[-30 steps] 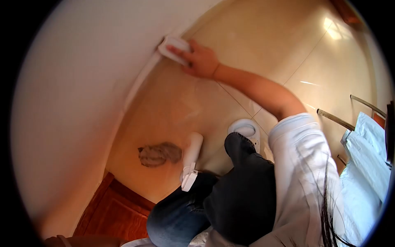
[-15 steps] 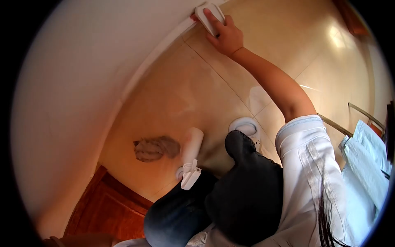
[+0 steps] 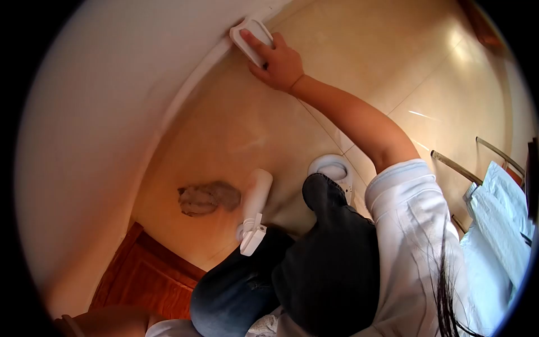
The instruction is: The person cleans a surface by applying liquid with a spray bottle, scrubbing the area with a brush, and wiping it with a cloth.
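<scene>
Near the top, my right hand (image 3: 281, 66) is closed round a white oblong scrubber (image 3: 255, 35), one finger stretched along its top. The scrubber lies against the white baseboard (image 3: 209, 66) where wall and floor meet; its underside is hidden. At the bottom left edge only my left forearm (image 3: 115, 321) shows, with a band at the wrist; the hand itself is out of view. A white spray bottle (image 3: 257, 194) with a trigger head stands on the floor by my knees. Left of it lies a crumpled grey cloth (image 3: 208, 198).
The white wall (image 3: 95, 123) runs along my left. A brown wooden door or panel (image 3: 146, 275) is at the lower left. My white shoe (image 3: 331, 167) rests on the tiled floor (image 3: 359, 62). To the right are metal legs (image 3: 456, 167) and light blue fabric (image 3: 494, 208).
My right hand and the scrubber have moved left and down in view, along the baseboard towards me. The bottle and cloth have shifted only slightly in view. More of my left forearm shows.
</scene>
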Demonstrator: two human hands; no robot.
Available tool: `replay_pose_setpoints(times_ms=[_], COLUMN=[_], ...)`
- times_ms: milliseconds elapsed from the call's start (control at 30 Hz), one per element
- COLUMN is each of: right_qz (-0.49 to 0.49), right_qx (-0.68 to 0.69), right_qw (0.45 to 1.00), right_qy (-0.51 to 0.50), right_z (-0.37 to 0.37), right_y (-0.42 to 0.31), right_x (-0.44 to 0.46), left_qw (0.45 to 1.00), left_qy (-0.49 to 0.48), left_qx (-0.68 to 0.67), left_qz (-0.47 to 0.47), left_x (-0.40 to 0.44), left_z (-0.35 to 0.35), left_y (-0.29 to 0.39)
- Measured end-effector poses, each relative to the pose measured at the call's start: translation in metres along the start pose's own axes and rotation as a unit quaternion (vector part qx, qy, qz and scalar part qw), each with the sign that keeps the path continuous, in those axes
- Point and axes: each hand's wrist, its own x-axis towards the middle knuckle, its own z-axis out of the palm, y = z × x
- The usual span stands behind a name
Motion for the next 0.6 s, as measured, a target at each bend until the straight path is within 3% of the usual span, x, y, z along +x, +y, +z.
replay_pose_setpoints(times_ms=[133,300,367,400,433,500,567,600], right_qz=[0.223,0.138,-0.024,0.038,0.041,0.262,0.265,0.133], right_qx=[0.050,0.016,0.077,0.024,0.027,0.095,0.119,0.085], right_qw=[0.968,0.988,0.995,0.998,0.998,0.958,0.954,0.987], right_qy=[0.101,0.062,-0.059,-0.040,-0.045,0.071,0.080,-0.009], right_z=[-0.014,-0.001,-0.007,-0.004,0.000,0.006,0.000,-0.005], right_y=[0.013,0.018,0.013,0.019,0.020,0.021,0.005,-0.004], right_x=[0.033,0.010,-0.009,-0.005,-0.003,0.008,0.000,-0.010], left_qw=[1.000,1.000,1.000,1.000,1.000,1.000,1.000,1.000], left_qy=[-0.006,0.001,-0.001,-0.007,-0.011,-0.010,-0.001,-0.002], left_qx=[-0.003,-0.007,-0.005,-0.006,-0.007,-0.004,-0.007,-0.008], left_qz=[0.002,-0.004,-0.002,0.000,0.001,0.000,-0.004,-0.005], left_x=[0.003,-0.001,0.000,-0.001,0.001,0.000,-0.001,0.000], left_z=[-0.001,-0.001,-0.002,-0.002,-0.001,-0.003,-0.004,-0.004], left_y=[0.002,0.006,0.005,0.005,0.005,0.005,0.006,0.007])
